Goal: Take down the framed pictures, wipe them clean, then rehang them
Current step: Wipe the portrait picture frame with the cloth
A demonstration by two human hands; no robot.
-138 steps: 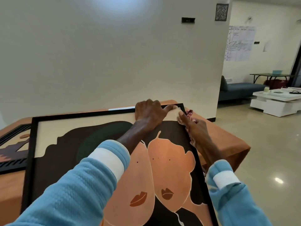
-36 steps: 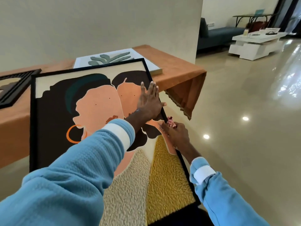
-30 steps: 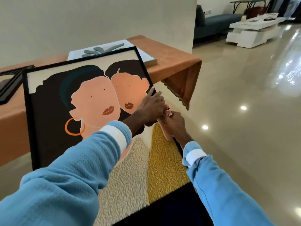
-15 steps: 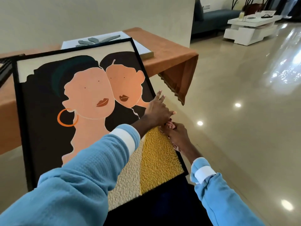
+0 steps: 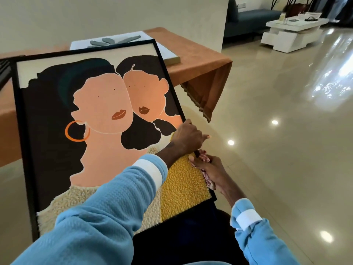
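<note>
Now the wiping has run from the top corner of the picture [image 5: 99, 111] well down its right edge (little of that edge remains, I judge): the left hand [image 5: 189, 137] grips the edge, and just below it the right hand [image 5: 210, 169] pinches the cloth [image 5: 203, 156] against it.

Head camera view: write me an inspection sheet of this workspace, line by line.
Surface: table under an orange cover, against the wall.
Job's things: large framed picture, tilted towards the person; patterned rag at its right edge.
Clutter: white picture and a dark frame lying on the table.
Hands: left hand holds the framed picture's right edge; right hand grips the rag against that edge.
Cables: nothing seen.
Surroundings: glossy floor, blue sofa, low white table.
</note>
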